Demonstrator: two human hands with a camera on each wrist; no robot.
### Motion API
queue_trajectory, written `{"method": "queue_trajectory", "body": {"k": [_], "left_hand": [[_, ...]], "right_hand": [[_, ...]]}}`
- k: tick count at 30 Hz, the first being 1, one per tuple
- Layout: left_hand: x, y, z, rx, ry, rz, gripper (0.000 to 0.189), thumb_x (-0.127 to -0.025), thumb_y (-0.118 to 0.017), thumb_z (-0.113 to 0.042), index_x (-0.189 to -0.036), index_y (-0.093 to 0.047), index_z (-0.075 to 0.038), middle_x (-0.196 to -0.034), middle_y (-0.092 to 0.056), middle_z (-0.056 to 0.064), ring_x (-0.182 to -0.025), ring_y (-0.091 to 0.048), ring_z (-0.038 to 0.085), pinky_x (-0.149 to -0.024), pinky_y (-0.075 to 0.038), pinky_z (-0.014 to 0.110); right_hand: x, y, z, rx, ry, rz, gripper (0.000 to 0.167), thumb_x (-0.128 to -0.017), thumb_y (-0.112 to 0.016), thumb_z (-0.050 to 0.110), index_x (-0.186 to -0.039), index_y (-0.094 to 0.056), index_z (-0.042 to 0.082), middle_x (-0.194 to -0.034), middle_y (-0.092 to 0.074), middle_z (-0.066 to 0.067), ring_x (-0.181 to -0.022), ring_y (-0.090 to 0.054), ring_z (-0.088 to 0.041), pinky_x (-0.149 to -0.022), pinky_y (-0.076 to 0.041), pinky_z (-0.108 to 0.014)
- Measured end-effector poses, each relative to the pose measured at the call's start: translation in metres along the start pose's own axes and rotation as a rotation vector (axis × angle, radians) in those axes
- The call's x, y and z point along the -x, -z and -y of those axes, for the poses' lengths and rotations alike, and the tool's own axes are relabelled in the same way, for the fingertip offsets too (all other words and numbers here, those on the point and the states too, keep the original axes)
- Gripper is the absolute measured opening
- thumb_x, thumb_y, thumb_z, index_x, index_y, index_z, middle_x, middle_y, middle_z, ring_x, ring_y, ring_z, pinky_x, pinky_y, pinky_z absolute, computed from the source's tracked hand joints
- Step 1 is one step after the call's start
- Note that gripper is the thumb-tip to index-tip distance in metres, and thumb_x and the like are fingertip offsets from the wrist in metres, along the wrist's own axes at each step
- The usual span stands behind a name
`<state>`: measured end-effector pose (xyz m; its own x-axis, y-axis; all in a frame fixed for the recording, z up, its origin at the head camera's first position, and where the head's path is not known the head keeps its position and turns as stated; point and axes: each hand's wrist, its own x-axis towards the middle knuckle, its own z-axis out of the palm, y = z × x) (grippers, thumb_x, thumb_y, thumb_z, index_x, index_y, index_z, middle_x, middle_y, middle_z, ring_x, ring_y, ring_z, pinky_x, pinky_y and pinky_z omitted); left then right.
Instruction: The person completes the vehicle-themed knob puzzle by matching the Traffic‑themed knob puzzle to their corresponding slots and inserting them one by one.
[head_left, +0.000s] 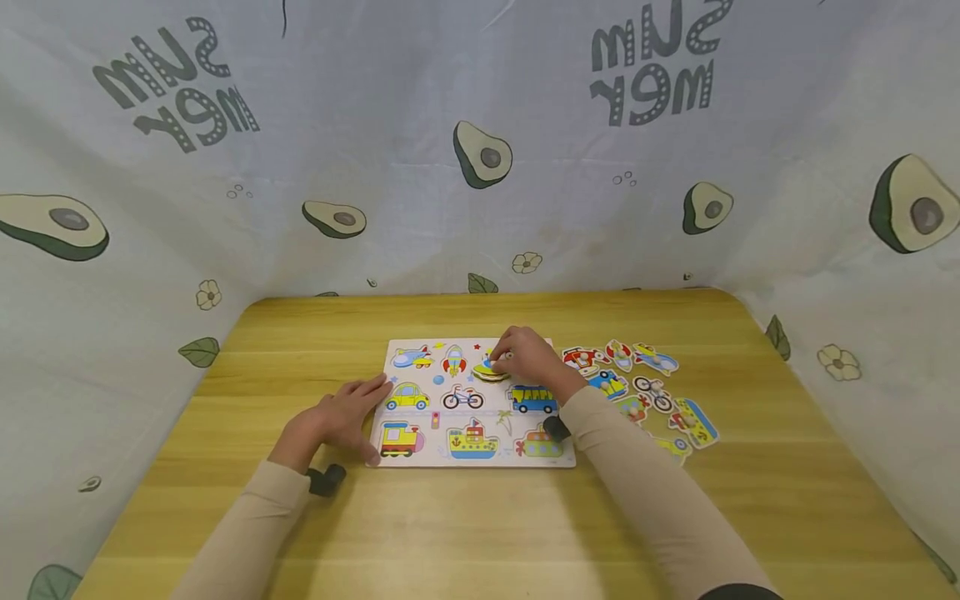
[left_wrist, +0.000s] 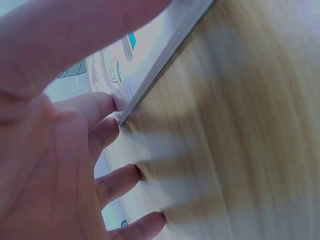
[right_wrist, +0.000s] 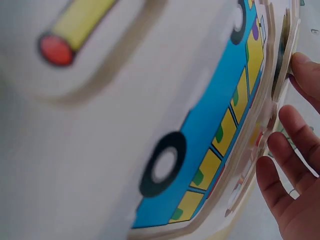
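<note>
A wooden peg puzzle board (head_left: 427, 421) printed with vehicles lies on the table. My left hand (head_left: 347, 418) rests at the board's left edge with its fingers spread; in the left wrist view, the fingertips (left_wrist: 107, 102) meet the board's edge and the table. Over the upper right part of the board, my right hand (head_left: 525, 358) pinches a yellow-and-blue flying saucer puzzle piece (head_left: 487, 373). The piece overlaps its printed saucer spot, and the fingers hide part of it. In the right wrist view, the printed blue bus (right_wrist: 210, 145) lies near that hand.
Several loose puzzle pieces lie in a cluster right of the board, among them a rocket (head_left: 619, 355), a plane (head_left: 656, 359), a bicycle (head_left: 654, 393) and a ship (head_left: 699, 423). The right forearm partly covers a car piece (head_left: 673, 447). A patterned cloth (head_left: 420, 242) hangs behind the table.
</note>
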<state>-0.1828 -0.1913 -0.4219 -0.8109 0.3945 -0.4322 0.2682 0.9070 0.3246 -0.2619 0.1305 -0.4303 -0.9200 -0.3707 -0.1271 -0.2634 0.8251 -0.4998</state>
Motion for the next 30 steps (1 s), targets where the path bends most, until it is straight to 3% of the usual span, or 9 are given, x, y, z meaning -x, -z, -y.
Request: {"method": "queue_trajectory", "body": {"k": [16, 30], "left_hand": [[-0.0005, -0.0012, 0.0006, 0.020, 0.003, -0.002, 0.117, -0.065, -0.089, -0.042, -0.158, -0.025, -0.013, -0.168, -0.015, 0.011, -0.150, -0.015, 0.047, -0.113, -0.018, 0.075], [0.0004, -0.0014, 0.0007, 0.006, -0.007, -0.015, 0.116, -0.066, -0.089, -0.041, -0.158, -0.026, -0.012, -0.167, -0.016, 0.013, -0.150, -0.017, 0.048, -0.112, -0.021, 0.075]], "right_hand": [[0.0031, -0.0039, 0.0003, -0.003, -0.031, 0.024, 0.011, -0.091, -0.073, 0.026, -0.096, -0.079, 0.018, -0.126, -0.057, -0.008, -0.121, -0.046, -0.029, -0.103, -0.042, -0.047], [-0.0009, -0.0064, -0.0004, -0.003, -0.064, 0.024, 0.009, -0.091, -0.073, 0.027, -0.092, -0.078, 0.020, -0.125, -0.056, -0.009, -0.122, -0.043, -0.031, -0.102, -0.041, -0.047]]}}
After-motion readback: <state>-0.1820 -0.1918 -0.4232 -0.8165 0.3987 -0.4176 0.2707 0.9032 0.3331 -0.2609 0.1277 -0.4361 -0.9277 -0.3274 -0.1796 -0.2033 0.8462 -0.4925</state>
